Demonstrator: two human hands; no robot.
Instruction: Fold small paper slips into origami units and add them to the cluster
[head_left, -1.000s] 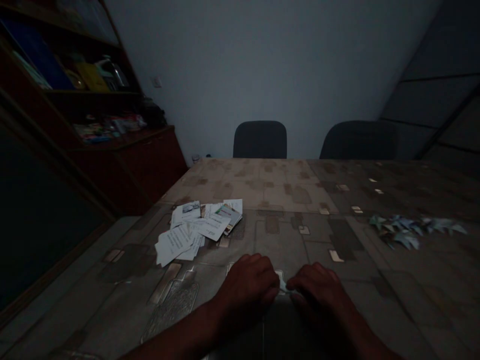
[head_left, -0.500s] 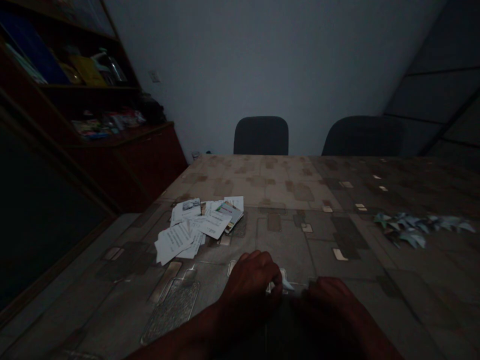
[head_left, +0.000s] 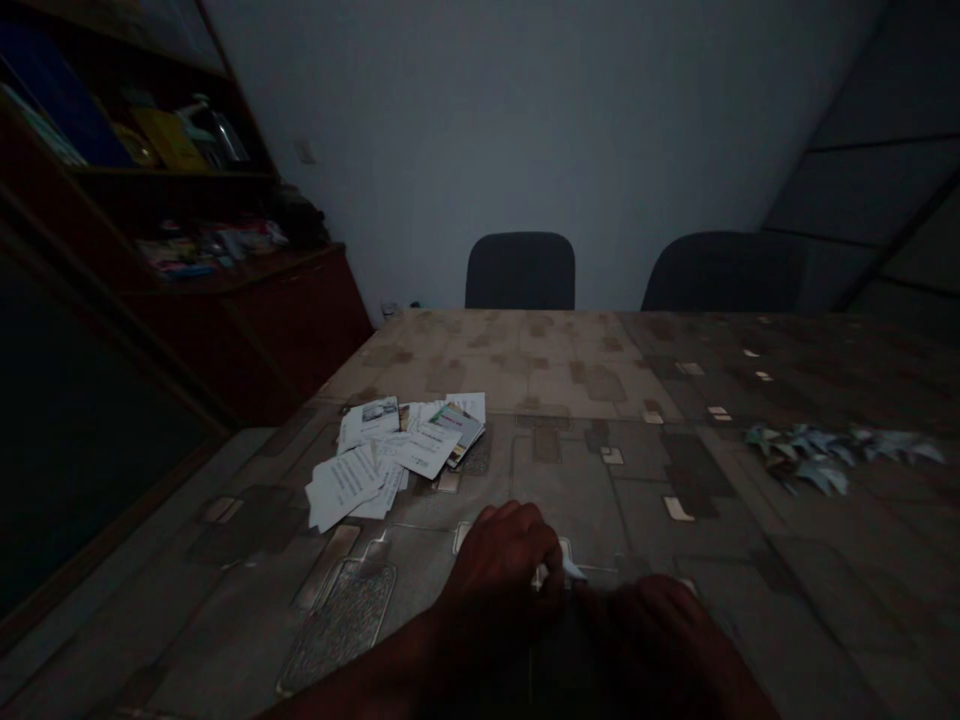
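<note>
Over the near part of the table, my left hand is closed, its thumb and fingers pinching a small piece of folded paper. Only a pale tip of that paper sticks out to the right of the fingers. My right hand is curled close beside it, with its fingertips at the paper's near end. Deep shadow hides what those right fingers hold, if anything. Beyond my left hand lies a loose pile of printed paper cards. Several folded paper pieces lie in a cluster far to the right.
A patterned cloth covers the table. Two dark chairs stand at its far side, before a pale wall. On the left is a reddish wooden cabinet with shelves of assorted items. The room is dim.
My right hand has shifted slightly down and left, closer to the left one. My left hand still pinches the folded paper, almost unmoved. The cards and folded pieces lie as before.
</note>
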